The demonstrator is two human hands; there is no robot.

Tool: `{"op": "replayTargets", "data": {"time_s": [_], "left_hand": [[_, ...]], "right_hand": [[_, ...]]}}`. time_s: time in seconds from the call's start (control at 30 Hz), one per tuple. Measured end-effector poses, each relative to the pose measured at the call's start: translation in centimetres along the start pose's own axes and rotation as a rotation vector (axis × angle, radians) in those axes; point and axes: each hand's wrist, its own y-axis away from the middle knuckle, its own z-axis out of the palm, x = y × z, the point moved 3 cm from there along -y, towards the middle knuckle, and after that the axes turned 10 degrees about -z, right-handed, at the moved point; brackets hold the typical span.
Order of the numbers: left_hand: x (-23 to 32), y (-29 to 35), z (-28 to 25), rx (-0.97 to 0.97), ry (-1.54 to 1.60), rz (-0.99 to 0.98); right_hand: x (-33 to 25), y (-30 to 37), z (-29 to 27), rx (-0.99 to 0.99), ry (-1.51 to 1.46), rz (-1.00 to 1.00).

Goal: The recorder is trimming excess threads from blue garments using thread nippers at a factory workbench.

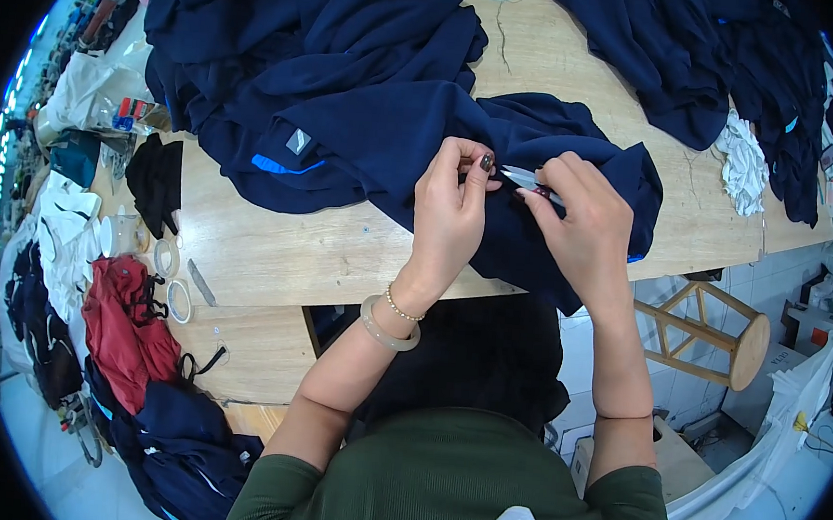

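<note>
A dark navy garment (368,131) lies bunched across the table in front of me, with a small grey patch (298,142) and a bright blue strip on it. Above its near part, my left hand (454,200) is closed in a pinch with dark nails showing; whatever is between the fingertips is too small to make out. Thread snips (522,178) sit in my right hand (588,219), its fingers wrapped round them. Their pale blades point left toward my left fingertips, a short gap away. Part of the garment hangs over the table's front edge.
More navy garments (643,54) lie at the back right, near a crumpled white cloth (740,162). Tape rolls (179,301), a red bag (127,322) and black cloth (156,184) are on the left. A wooden stool (748,351) lies tipped beyond the table at right.
</note>
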Motion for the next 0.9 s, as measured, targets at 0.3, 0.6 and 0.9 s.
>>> {"op": "replayTargets", "data": {"time_s": [0.3,0.6,0.9], "left_hand": [[0.6,-0.3,-0.1,0.018,-0.202,0.102],[1.0,-0.2,-1.5,0.126,-0.104,0.145],[0.5,-0.2,-6.3,0.284,-0.158,0.186]], "right_hand": [[-0.9,-0.7,0.4,-0.029,0.111,-0.08],[0.9,-0.5,-0.7,0.2,-0.178,0.195],[4.3,1.0,1.8,0.265,-0.591,0.569]]}}
